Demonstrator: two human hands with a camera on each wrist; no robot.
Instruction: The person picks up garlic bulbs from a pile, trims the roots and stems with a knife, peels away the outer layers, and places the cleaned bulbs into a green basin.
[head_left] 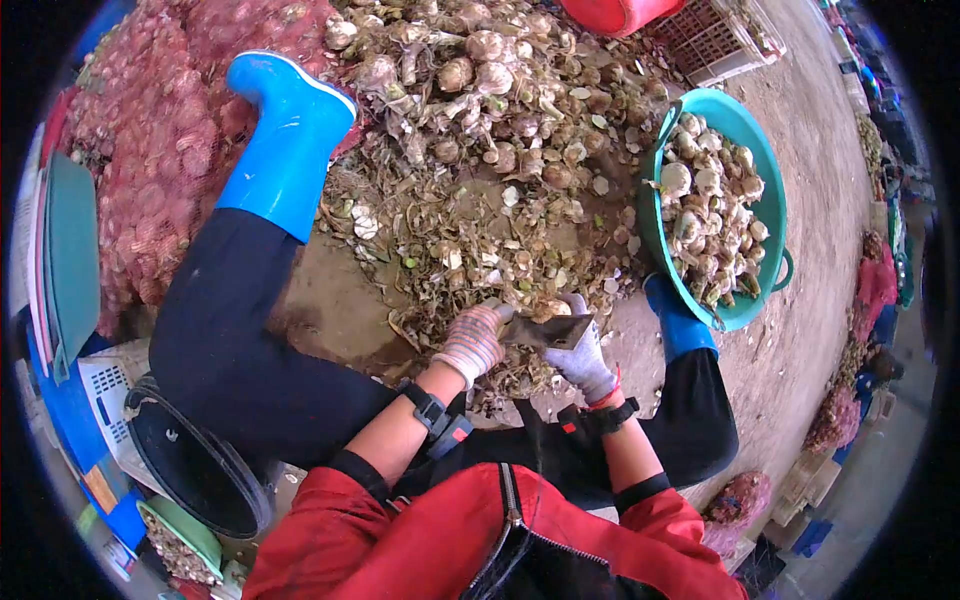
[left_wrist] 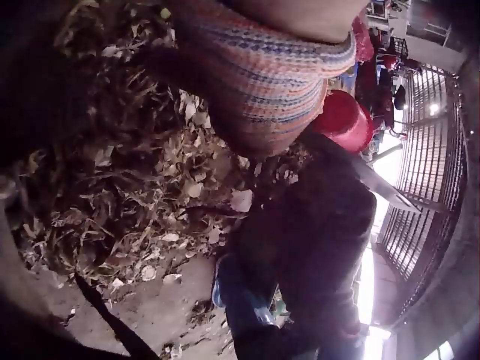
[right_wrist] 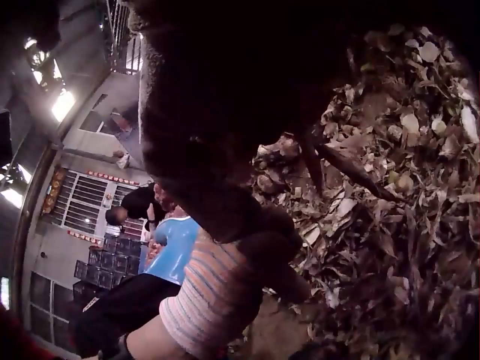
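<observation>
My left hand (head_left: 472,345), in a striped knit glove, grips the handle of a wide-bladed knife (head_left: 548,331). The blade points right, across the front of my right hand (head_left: 585,368), which wears a pale glove. A garlic bulb (head_left: 550,309) shows just beyond the blade at the right hand's fingers, partly hidden. In the left wrist view the blade (left_wrist: 386,187) sticks out past the striped glove. The right wrist view has the right hand in deep shadow, with a dry stalk (right_wrist: 356,174) jutting from it. Both hands are low over the trimmings, between the knees.
Untrimmed garlic (head_left: 470,75) is heaped ahead, with loose skins (head_left: 470,250) nearer. A teal basin (head_left: 768,170) of trimmed bulbs stands right, by one boot. Red mesh sacks (head_left: 150,170) fill the left, beside the blue boot (head_left: 285,140). A crate (head_left: 715,45) and black bucket (head_left: 195,460) flank the space.
</observation>
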